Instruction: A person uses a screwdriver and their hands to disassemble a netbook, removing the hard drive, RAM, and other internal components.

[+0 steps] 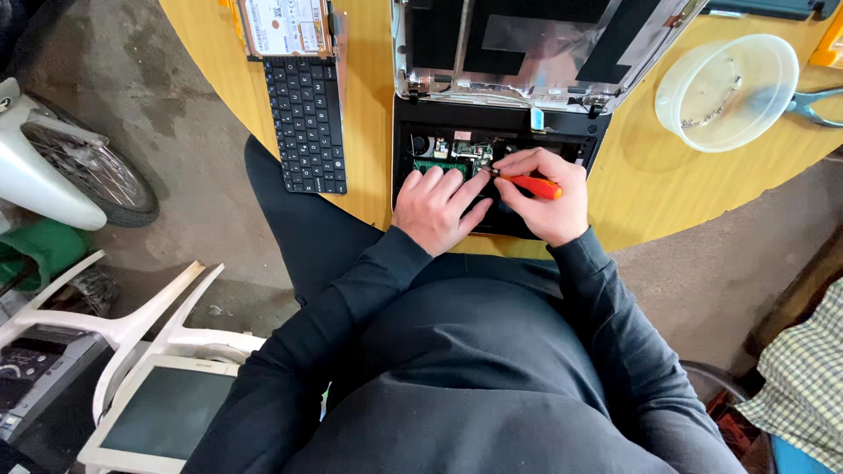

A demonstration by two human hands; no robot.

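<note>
An opened laptop [562, 123] lies on the round yellow table [641, 184], its base stripped so the green circuit board [448, 158] shows. My right hand [549, 197] grips an orange-handled screwdriver [536, 185], tip pointing left onto the board. My left hand [439, 206] rests on the laptop base beside it, fingers spread and steadying near the tip. The lid with its foil-backed panel [536, 44] stands open behind.
A detached black keyboard [306, 123] lies left of the laptop, with a hard drive [283, 26] above it. A clear plastic bowl [724, 92] and pliers [812, 105] sit at right. A white chair holding a monitor [162, 412] and a wheel [75, 171] are on the floor left.
</note>
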